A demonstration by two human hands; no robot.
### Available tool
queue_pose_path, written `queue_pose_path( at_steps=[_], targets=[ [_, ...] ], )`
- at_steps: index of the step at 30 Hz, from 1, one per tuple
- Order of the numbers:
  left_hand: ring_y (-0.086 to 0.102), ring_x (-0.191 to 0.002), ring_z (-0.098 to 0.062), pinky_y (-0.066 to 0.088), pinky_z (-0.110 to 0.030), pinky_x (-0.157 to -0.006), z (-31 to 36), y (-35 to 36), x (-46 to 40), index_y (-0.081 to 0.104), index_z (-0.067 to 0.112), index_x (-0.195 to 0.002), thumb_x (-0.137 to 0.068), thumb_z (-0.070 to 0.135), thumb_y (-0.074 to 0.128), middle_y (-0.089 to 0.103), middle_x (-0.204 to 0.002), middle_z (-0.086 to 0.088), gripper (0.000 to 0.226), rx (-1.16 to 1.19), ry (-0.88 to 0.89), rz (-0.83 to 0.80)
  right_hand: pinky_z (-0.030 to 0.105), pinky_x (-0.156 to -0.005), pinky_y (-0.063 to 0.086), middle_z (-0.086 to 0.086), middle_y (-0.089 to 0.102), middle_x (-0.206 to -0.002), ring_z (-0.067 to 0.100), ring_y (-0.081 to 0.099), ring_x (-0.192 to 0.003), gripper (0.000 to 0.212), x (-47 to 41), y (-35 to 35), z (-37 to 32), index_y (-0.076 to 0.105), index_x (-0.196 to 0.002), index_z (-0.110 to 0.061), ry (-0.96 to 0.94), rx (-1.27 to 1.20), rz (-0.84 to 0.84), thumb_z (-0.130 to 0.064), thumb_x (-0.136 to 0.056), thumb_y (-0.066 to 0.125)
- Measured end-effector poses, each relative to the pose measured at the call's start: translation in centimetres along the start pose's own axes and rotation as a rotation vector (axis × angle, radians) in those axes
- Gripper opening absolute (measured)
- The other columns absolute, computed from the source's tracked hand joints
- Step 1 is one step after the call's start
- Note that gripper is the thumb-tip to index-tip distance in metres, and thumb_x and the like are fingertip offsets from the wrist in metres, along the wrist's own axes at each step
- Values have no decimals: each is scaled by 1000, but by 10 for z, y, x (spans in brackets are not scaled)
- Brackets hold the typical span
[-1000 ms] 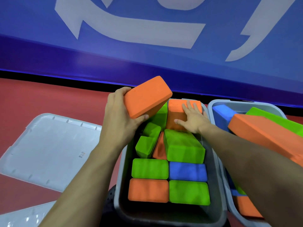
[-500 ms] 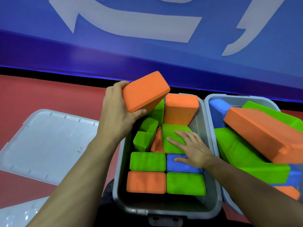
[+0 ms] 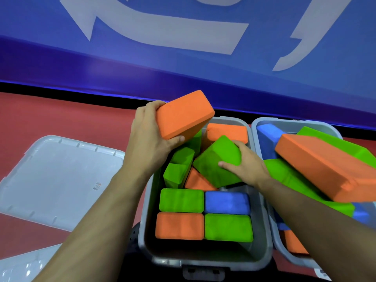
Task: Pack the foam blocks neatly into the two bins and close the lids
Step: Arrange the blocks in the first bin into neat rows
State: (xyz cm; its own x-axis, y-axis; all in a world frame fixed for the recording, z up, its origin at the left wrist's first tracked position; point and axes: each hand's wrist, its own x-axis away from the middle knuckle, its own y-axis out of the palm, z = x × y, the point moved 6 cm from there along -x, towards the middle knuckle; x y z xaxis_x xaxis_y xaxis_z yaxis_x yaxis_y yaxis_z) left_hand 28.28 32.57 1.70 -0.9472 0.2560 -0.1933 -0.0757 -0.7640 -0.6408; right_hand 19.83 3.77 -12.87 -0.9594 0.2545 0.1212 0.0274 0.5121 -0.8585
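Note:
My left hand (image 3: 151, 143) grips an orange foam block (image 3: 183, 117) above the far left corner of the left grey bin (image 3: 258, 241). My right hand (image 3: 247, 162) holds a green block (image 3: 218, 159), tilted up out of the bin's middle. Neat rows at the bin's near end are a green block (image 3: 181, 200), a blue block (image 3: 227, 202), an orange block (image 3: 180, 225) and another green block (image 3: 228, 226). Loose green and orange blocks lie jumbled at the far end. The right bin (image 3: 293, 124) holds a big orange block (image 3: 325, 165) over green and blue ones.
A translucent lid (image 3: 57, 178) lies flat on the red floor left of the bins. A second lid's corner (image 3: 18, 267) shows at the bottom left. A blue wall with white markings stands just behind the bins.
My right hand went from the far orange block to the green block in the middle, gripped it and tilted it up. My left hand kept holding the orange block in place.

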Motion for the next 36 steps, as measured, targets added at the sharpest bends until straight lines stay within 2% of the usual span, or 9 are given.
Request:
queue_pose_path(
  at_steps=[6, 11, 15, 19, 22, 26, 31, 34, 36],
  targets=[
    [50, -115, -20, 44, -36, -95, -5, 1, 2, 40, 27, -138, -66, 36, 92, 43, -130, 1, 89, -6, -85, 1, 40, -101, 43, -1, 50, -140, 27, 51, -129, 96, 1, -18, -19, 29, -156, -32, 21, 198, -35, -77, -79, 61],
    [51, -112, -21, 48, -41, -94, -9, -5, 4, 41, 26, -138, -66, 42, 91, 42, -131, -3, 89, 8, -149, 25, 44, -105, 41, -1, 52, -138, 26, 51, -128, 97, 13, -28, -23, 31, -155, -31, 51, 189, 53, -81, -77, 58],
    [51, -102, -18, 47, -38, -86, -9, -6, 10, 41, 25, -137, -66, 49, 89, 45, -127, -1, 88, 21, -180, 4, 47, -102, 44, 1, 53, -134, 28, 54, -125, 93, 37, -40, -27, 37, -152, -31, 165, 63, 201, -78, -76, 63],
    [63, -101, -27, 54, -44, -86, -32, -6, 17, 47, 22, -132, -55, 72, 83, 58, -123, -4, 98, 33, -376, -37, 48, -100, 47, 3, 54, -131, 28, 55, -123, 89, 69, -50, -30, 43, -146, -27, 272, -131, 357, -69, -73, 74],
    [67, -95, -31, 61, -50, -75, -42, -9, 24, 51, 23, -132, -47, 79, 80, 63, -120, -5, 106, 48, -496, -143, 48, -101, 47, 5, 55, -134, 28, 55, -125, 89, 82, -63, -35, 45, -144, -23, 296, -180, 404, -63, -72, 79],
    [67, -96, -30, 62, -52, -60, -43, -2, 42, 59, 18, -127, -61, 56, 90, 63, -117, -7, 83, 145, -610, -378, 44, -102, 46, 5, 57, -134, 26, 55, -124, 87, 96, -79, -34, 46, -144, -25, 296, -241, 460, -61, -72, 80],
    [71, -91, -30, 63, -50, -66, -59, 41, 84, 61, 14, -121, -66, 59, 86, 68, -106, -13, 76, 202, -756, -741, 46, -98, 51, 3, 63, -124, 25, 62, -114, 92, 94, -85, -25, 52, -136, -24, 336, -383, 499, -74, -62, 75],
    [72, -90, -32, 63, -51, -72, -73, 58, 91, 65, 7, -117, -76, 54, 80, 70, -101, -16, 65, 287, -826, -731, 47, -98, 51, 4, 67, -119, 24, 65, -109, 86, 86, -87, -30, 54, -129, -22, 332, -471, 516, -72, -62, 76],
    [73, -96, -31, 63, -48, -76, -86, 71, 99, 67, 4, -119, -78, 54, 79, 74, -107, -17, 66, 405, -926, -739, 47, -98, 51, 4, 67, -118, 23, 65, -108, 77, 82, -86, -35, 54, -128, -22, 304, -514, 529, -64, -68, 80]
  ],
)
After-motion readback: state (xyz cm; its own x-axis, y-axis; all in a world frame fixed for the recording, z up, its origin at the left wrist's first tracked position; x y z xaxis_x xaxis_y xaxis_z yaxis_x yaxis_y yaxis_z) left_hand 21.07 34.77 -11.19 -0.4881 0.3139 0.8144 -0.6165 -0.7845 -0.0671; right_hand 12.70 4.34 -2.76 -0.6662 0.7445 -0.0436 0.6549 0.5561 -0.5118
